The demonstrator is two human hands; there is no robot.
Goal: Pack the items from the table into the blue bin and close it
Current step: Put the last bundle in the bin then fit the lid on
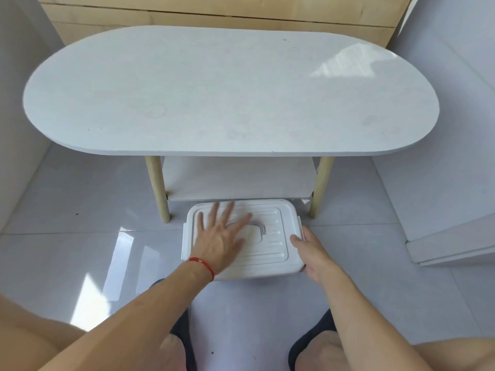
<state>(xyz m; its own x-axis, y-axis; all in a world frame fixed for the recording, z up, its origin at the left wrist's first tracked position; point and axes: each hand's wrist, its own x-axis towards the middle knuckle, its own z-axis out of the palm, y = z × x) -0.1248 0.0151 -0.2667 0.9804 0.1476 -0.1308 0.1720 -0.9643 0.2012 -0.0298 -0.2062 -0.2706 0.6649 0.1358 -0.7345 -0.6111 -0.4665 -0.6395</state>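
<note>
The bin [242,238] is sitting on the floor under the tabletop [230,89], lid on. The left hand [221,236] is pressing flat, fingers spread; the right hand [312,250] is apparently clasping the side latch. Closing step; next, snapping latches.

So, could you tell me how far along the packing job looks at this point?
Nearly finished, it seems. Done: nothing shows on the table top, and the white lid already sits on the bin on the floor. In hand: the left hand lies flat on the lid while the right hand grips its right edge, apparently at a latch. Left: confirming the lid is fully fastened, which the picture cannot show.
</note>
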